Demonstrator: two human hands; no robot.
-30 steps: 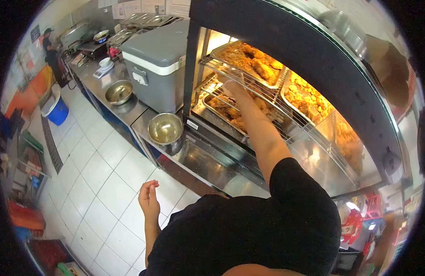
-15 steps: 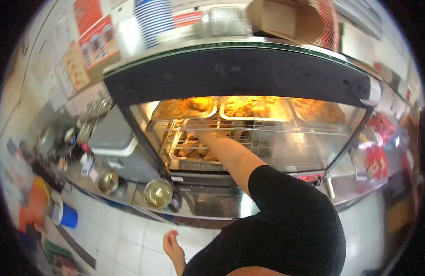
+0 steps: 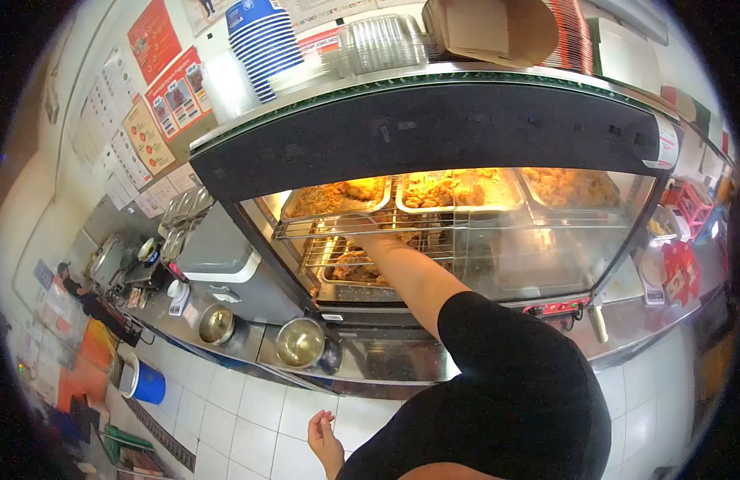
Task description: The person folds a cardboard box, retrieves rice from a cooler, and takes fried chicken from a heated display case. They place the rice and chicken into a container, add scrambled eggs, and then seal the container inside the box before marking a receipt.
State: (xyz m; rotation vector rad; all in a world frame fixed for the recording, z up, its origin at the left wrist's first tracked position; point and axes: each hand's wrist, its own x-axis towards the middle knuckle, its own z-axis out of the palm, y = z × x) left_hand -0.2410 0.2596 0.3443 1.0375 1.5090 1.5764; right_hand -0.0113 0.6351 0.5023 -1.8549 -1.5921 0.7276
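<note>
My right arm reaches into a lit food warmer, and my right hand (image 3: 371, 238) is just under the front edge of the upper wire rack (image 3: 306, 228). Its fingers are hidden behind the rack bars. Right below it lies a lower tray of browned fried food (image 3: 358, 268). On the upper rack rest several metal trays, among them a left tray (image 3: 338, 196) and a middle tray of golden pieces (image 3: 454, 190). My left hand (image 3: 326, 444) hangs low over the floor, away from the counter, fingers loosely curled with nothing visible in them.
The warmer's dark top frame (image 3: 426, 124) spans above my arm, with glass (image 3: 538, 256) at its right. Two metal bowls (image 3: 300, 342) stand on the left counter beside a grey box (image 3: 218, 256). Stacked paper cups (image 3: 262, 44) sit on top. Far left is a person (image 3: 86, 296).
My right hand has moved slightly right and lower, under the rack's edge. The view has shifted a little and is sharper. My left hand stays low, curled.
</note>
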